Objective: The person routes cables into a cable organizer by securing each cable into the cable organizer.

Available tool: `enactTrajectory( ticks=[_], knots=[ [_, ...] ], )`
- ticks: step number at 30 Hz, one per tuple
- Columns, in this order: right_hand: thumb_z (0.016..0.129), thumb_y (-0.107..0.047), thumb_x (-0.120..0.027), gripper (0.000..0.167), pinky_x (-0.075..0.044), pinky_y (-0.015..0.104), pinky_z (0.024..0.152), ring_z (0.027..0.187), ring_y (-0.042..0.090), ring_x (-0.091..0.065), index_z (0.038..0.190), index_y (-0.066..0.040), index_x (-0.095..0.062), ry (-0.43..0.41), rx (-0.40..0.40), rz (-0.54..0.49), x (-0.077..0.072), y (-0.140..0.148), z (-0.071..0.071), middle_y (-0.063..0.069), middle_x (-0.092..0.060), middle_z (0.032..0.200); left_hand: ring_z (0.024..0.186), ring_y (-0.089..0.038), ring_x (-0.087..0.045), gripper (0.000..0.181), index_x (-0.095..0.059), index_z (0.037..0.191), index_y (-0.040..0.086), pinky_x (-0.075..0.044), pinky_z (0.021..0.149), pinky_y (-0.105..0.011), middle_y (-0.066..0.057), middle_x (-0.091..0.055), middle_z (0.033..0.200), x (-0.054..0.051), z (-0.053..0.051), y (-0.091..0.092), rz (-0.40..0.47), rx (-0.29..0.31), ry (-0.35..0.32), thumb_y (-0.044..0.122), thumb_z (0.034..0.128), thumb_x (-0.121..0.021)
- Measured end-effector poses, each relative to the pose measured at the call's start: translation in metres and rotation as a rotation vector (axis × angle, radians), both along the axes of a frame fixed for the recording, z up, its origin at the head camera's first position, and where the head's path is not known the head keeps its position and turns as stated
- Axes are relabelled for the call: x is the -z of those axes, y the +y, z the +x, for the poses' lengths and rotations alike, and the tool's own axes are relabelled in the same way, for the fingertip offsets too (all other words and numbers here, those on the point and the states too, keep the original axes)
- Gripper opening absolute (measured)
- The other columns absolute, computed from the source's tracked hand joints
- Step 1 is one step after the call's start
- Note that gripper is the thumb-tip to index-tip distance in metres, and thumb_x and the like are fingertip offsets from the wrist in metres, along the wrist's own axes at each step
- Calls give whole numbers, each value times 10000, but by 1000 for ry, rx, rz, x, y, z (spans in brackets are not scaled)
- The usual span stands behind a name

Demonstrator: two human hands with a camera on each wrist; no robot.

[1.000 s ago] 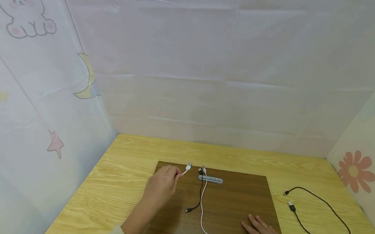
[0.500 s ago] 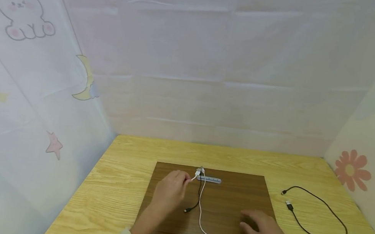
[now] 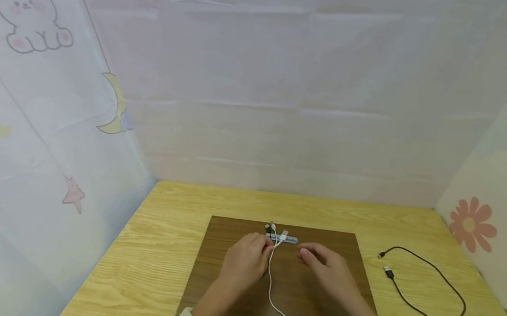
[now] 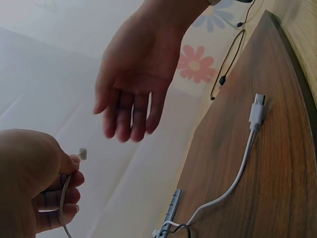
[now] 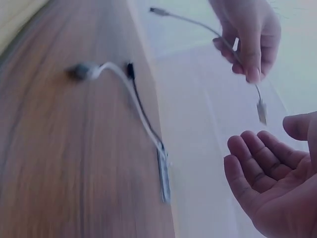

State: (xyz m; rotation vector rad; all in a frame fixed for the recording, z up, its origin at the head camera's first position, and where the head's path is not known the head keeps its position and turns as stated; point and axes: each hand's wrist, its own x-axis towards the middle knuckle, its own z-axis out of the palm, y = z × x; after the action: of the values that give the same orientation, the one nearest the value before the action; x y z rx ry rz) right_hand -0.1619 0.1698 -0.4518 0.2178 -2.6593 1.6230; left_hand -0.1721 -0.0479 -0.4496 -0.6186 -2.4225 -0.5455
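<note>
The left hand pinches a white cable just behind its plug, thumb against fingers, above the clip strip. The right hand holds nothing: thumb apart from loosely bent fingers, with a gap to that plug. The strip, just one, lies near the far edge of the board; bare wood spreads right of it. Five cables show: two white, three black. One white and one black meet the strip; two black lie on the table, well apart.
</note>
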Motion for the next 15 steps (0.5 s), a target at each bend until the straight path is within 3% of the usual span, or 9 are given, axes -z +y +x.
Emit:
enactTrajectory(
  ticks=[6,15],
  knots=[
    [1055,-282,-557,371,-583,334,876,1013,309,-723,1163,53,-677,-76,-54,-240,-2,-17,-15,176,-732,1052,726,-112,-623,76,-698,906,141,-519,587,-243,51,-665,812,-1,0,7,13,10,-15,197,928,-744],
    [1009,-285,-643,338,-587,348,851,953,302,-726,1114,33,-685,-124,-4,-318,-3,-27,-25,125,-736,975,723,-78,-615,77,-700,909,140,-499,587,-197,50,-678,831,2,-1,14,33,20,-44,202,942,-732]
  ],
)
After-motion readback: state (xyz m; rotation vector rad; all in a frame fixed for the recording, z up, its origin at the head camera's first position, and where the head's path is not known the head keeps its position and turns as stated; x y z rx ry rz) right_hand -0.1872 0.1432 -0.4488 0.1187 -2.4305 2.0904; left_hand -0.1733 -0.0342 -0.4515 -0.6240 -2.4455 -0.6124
